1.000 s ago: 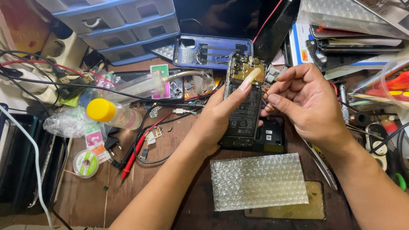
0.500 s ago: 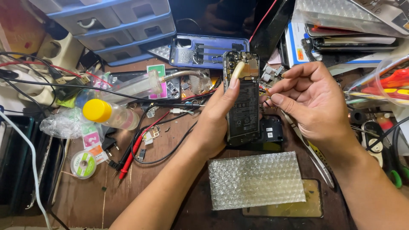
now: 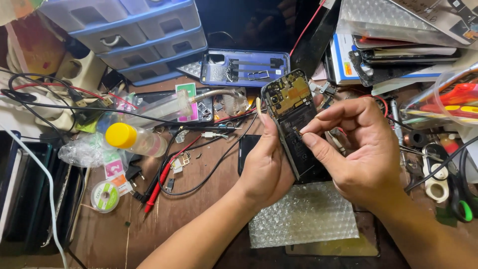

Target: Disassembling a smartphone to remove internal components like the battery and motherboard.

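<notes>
1. The opened phone (image 3: 294, 127) is up off the surface (image 3: 199, 199), tilted, just in front of the blue back cover (image 3: 244, 67).
2. Left hand (image 3: 266, 169) grips the phone's lower edge, fingers wrapped around it.
3. Right hand (image 3: 356, 149) is at the phone's middle, thumb and forefinger pinched together there.
4. Bubble wrap (image 3: 303, 216) lies below the phone.

Left hand (image 3: 266, 169) curled in a grip, right hand (image 3: 361, 152) fingers (image 3: 313, 124) pinched.
</notes>
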